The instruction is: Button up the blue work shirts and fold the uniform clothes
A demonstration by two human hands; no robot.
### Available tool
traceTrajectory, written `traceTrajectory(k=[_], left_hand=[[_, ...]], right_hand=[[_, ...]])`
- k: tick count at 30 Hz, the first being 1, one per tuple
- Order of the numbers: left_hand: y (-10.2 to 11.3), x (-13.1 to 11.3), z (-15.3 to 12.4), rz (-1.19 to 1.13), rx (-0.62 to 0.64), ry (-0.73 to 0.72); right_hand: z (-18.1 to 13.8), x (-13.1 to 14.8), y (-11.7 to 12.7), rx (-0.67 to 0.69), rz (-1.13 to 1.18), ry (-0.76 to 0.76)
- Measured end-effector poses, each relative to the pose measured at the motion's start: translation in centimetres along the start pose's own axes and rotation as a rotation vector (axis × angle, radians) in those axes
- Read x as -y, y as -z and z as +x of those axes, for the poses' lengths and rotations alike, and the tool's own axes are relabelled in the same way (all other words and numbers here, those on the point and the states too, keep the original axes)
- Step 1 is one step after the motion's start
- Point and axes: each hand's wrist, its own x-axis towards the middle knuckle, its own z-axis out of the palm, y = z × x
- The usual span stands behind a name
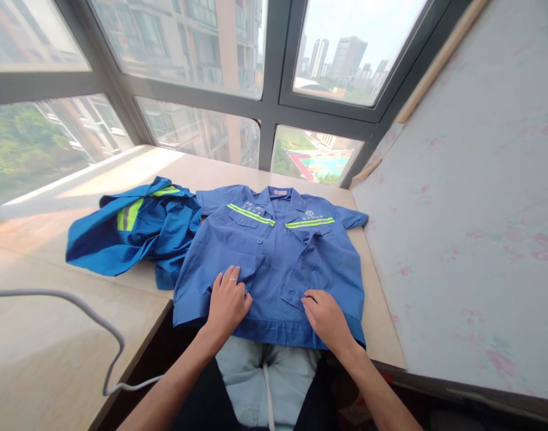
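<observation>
A blue short-sleeved work shirt (274, 269) lies front up before me, collar away from me, its front unfastened. Yellow-green stripes cross both chest sides, with white print above them. My left hand (229, 302), with a ring on one finger, rests on the lower left front panel, fingers apart and slightly bent. At the lower right, my right hand (325, 317) pinches the edge of the other front panel, which is partly folded back. The fingertips on that edge are partly hidden.
A crumpled darker blue garment (166, 224) with a yellow-green band lies left of the shirt. A grey cable (89, 308) loops over the pale ledge (44, 347) at the left. Windows stand behind, and a flower-patterned wall (462, 227) bounds the right side.
</observation>
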Motion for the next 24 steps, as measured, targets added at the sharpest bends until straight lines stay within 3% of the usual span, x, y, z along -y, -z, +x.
traceTrajectory(k=[3,7,10,13,15,18,19,20,24], left_hand=[[0.8,0.0,0.1,-0.093,-0.093,-0.004],[3.8,-0.5,-0.7,-0.362,-0.198,-0.035],[5.7,-0.9,-1.7,-0.544,0.067,-0.191],[6.1,-0.8,-2.2,-0.528,0.367,-0.299],[5.6,-0.6,-1.9,-0.474,0.400,-0.252],[4.8,-0.2,-0.9,-0.471,0.338,-0.135],[4.6,-0.1,-0.3,-0.490,0.314,-0.107],[4.4,0.0,0.3,-0.514,0.285,-0.085],[3.6,-0.2,3.8,-0.609,0.126,-0.033]], right_hand=[[-0.3,0.2,0.2,-0.002,0.085,0.000],[-0.2,0.6,0.2,-0.007,0.071,-0.005],[0.4,0.5,0.0,0.001,0.034,0.015],[0.9,0.2,0.3,-0.021,0.087,0.014],[0.9,0.1,1.1,-0.111,0.197,-0.038],[0.2,1.0,3.1,-0.369,0.385,-0.177],[-0.2,1.5,3.7,-0.400,0.441,-0.179],[-0.5,2.1,4.3,-0.347,0.499,-0.124],[-1.3,3.7,5.2,0.248,0.602,0.155]])
